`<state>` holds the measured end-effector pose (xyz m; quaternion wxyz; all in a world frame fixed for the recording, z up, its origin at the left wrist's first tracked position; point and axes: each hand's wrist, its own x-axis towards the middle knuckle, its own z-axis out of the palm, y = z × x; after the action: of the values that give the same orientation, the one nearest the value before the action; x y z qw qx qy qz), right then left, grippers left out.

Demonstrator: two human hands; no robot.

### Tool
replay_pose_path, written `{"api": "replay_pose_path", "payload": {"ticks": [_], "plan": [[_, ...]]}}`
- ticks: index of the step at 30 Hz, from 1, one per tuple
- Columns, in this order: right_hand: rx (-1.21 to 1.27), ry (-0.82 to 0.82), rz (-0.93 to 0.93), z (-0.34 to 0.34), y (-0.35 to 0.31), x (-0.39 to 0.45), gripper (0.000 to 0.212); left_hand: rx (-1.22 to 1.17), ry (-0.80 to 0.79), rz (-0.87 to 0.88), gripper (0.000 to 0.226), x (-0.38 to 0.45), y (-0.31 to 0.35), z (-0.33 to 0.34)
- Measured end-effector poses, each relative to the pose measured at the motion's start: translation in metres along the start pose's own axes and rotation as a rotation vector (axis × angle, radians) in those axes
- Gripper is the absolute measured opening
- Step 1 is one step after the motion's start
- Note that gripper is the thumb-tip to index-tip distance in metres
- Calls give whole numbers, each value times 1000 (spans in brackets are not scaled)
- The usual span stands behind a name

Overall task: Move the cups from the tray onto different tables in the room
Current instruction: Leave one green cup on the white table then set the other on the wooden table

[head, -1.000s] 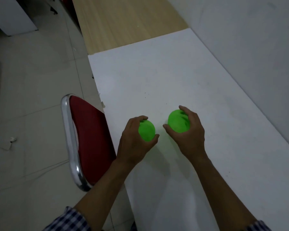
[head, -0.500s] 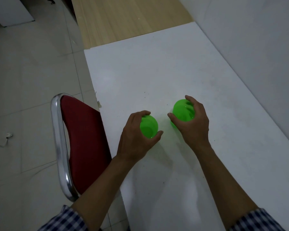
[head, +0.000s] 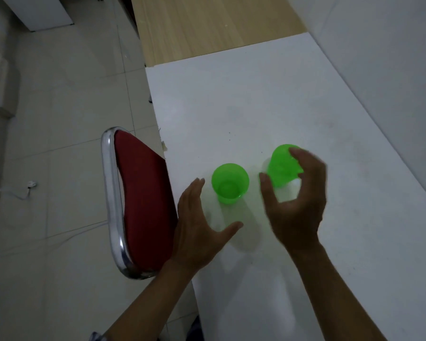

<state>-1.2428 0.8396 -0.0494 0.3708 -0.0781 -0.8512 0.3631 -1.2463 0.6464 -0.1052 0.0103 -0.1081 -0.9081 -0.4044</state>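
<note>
Two green cups on our white table (head: 268, 99), left cup (head: 230, 183) upright, free, our left hand (head: 199, 230) spread beside it, right cup (head: 282, 166) tilted, our blurred right hand (head: 298, 205) loosely curved around it, contact unclear.

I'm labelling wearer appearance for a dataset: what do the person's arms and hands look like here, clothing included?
Both forearms are bare, and the left hand and right hand wear no gloves; no rings, watch or bracelets show. A scrap of checked sleeve, blue and white, peeks in at the bottom edge by the left elbow. The right hand is motion-blurred, so fine detail there is lost.
</note>
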Motion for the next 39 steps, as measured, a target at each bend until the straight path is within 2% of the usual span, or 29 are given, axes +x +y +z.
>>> {"api": "replay_pose_path", "payload": {"ticks": [2,5,9,13,16,26,31,34,39], "plan": [[80,-135,-45,11,-17,-12,47,89,-72,-72,114,-14,-11,12],[89,-372,80,32,-26,-21,67,290,-152,-58,111,-21,-22,28],[51,-499,180,51,-16,-27,83,464,-231,-18,111,-12,-29,38],[82,-478,175,65,-9,-29,81,512,-234,7,112,-9,-33,42],[107,-403,160,70,-7,-30,75,530,-229,8,114,-9,-33,43],[116,-317,205,61,-13,-28,71,501,-200,23,112,-9,-36,44],[77,-248,218,23,-29,-23,71,524,-333,-8,106,-6,-25,28],[65,-244,234,-5,-48,-20,72,481,-363,76,94,2,-4,3],[64,-259,288,-43,-90,-8,74,374,-187,285,78,11,37,-70]]}}
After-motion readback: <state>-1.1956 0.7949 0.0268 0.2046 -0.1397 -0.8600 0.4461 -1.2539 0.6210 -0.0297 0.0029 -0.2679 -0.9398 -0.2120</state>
